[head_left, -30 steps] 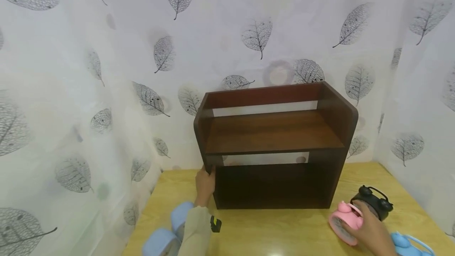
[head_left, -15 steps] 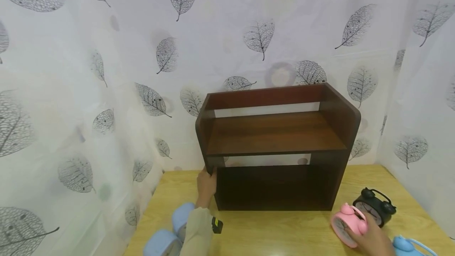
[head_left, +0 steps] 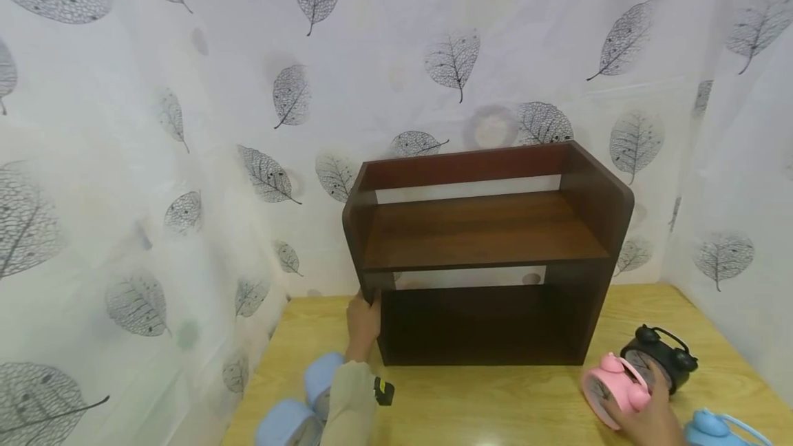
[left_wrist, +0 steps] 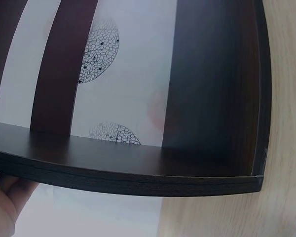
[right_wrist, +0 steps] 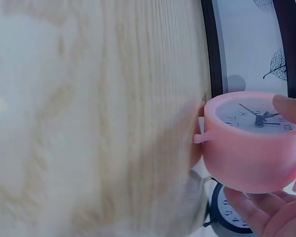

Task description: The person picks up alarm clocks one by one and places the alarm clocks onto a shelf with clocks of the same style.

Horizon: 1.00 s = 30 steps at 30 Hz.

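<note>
A dark brown two-level wooden shelf [head_left: 486,229] stands on the table. My left hand [head_left: 364,322] grips the edge of its left side panel; in the left wrist view the fingers [left_wrist: 19,190] go behind that panel [left_wrist: 113,180]. At the right, my right hand [head_left: 653,418] holds a pink twin-bell alarm clock [head_left: 622,385]. The right wrist view shows the thumb [right_wrist: 288,106] over the pink clock's face and the other fingers [right_wrist: 241,205] on its far side. Whether its feet touch the tabletop, I cannot tell.
A black twin-bell clock [head_left: 675,372] stands just behind the pink one. Part of a blue clock [head_left: 709,429] shows at the lower right. Two pale blue rounded objects [head_left: 281,422] sit beside my left forearm. Leaf-patterned walls [head_left: 248,54] enclose the table [head_left: 483,401].
The head view has shifted slightly, so the shelf and clocks appear a little further right. Both hands keep their holds, with no clear movement of the pink alarm clock relative to the shelf.
</note>
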Tool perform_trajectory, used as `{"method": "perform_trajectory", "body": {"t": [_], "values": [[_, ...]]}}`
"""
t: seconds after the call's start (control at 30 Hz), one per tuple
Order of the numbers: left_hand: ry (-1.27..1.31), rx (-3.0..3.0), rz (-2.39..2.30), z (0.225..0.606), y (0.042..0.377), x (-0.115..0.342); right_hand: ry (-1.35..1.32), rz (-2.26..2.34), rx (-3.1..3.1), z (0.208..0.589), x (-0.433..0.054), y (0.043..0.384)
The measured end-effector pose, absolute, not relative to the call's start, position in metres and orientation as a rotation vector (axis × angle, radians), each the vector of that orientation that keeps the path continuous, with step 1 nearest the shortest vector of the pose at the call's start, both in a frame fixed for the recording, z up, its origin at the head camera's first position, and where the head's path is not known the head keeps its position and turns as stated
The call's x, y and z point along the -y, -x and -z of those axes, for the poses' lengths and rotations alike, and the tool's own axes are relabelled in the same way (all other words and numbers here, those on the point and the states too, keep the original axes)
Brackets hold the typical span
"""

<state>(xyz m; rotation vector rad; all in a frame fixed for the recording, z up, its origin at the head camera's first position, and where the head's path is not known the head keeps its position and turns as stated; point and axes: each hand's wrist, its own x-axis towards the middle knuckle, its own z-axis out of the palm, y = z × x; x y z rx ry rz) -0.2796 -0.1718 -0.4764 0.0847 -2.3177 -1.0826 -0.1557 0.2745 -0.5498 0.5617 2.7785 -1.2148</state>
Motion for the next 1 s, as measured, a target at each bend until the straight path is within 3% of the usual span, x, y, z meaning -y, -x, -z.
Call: {"method": "perform_trajectory", "body": {"t": [0.2, 0.47, 0.8, 1.0], "values": [[-0.090, 2.319, 1.073, 0.477, 0.279, 0.168, -0.718, 1.331, -2.738, 0.559, -0.276, 0.153], [-0.094, 2.325, 1.098, 0.476, 0.277, 0.164, -0.178, 1.137, -2.855, 0.565, -0.294, 0.158], [-0.093, 2.332, 1.089, 0.478, 0.276, 0.166, -0.332, 1.145, -2.681, 0.574, -0.295, 0.154], [-0.092, 2.333, 1.096, 0.476, 0.276, 0.165, -0.665, 1.246, -2.686, 0.574, -0.282, 0.151]]}}
